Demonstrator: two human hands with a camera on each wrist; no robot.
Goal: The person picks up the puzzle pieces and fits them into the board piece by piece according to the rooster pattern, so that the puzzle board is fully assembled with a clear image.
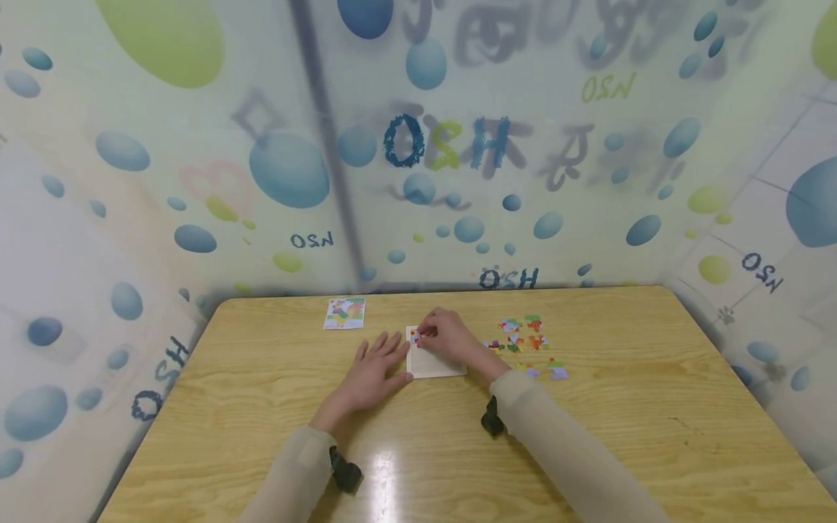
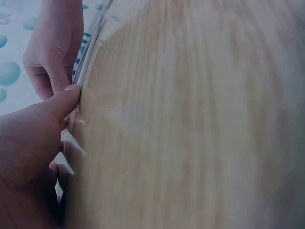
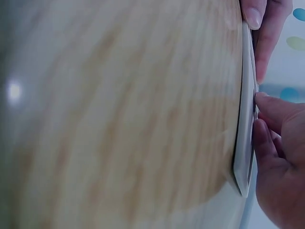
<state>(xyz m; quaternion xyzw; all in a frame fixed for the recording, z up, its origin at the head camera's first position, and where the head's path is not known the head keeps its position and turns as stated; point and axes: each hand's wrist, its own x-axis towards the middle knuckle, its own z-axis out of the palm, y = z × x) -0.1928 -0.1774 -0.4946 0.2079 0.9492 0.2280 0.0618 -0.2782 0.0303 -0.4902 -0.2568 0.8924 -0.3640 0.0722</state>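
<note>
A white puzzle tray (image 1: pixel 439 365) lies on the table, with a small colourful puzzle piece (image 1: pixel 415 336) at its far left corner. Over that corner my right hand (image 1: pixel 451 338) bends its fingers and thumb and pinches the piece, which the fingers partly cover. My left hand (image 1: pixel 374 374) rests at the tray's left side with its fingers spread, thumb touching the near left corner. In the right wrist view the tray (image 3: pixel 245 114) shows edge-on, and the right thumb and fingers (image 3: pixel 269 148) meet at its surface.
Several loose puzzle pieces (image 1: pixel 558 370) are scattered to the right of the tray. A square picture card (image 1: pixel 344 313) lies at the back left. The wooden table (image 1: pixel 628 436) ends at a patterned wall (image 1: pixel 418 218) behind.
</note>
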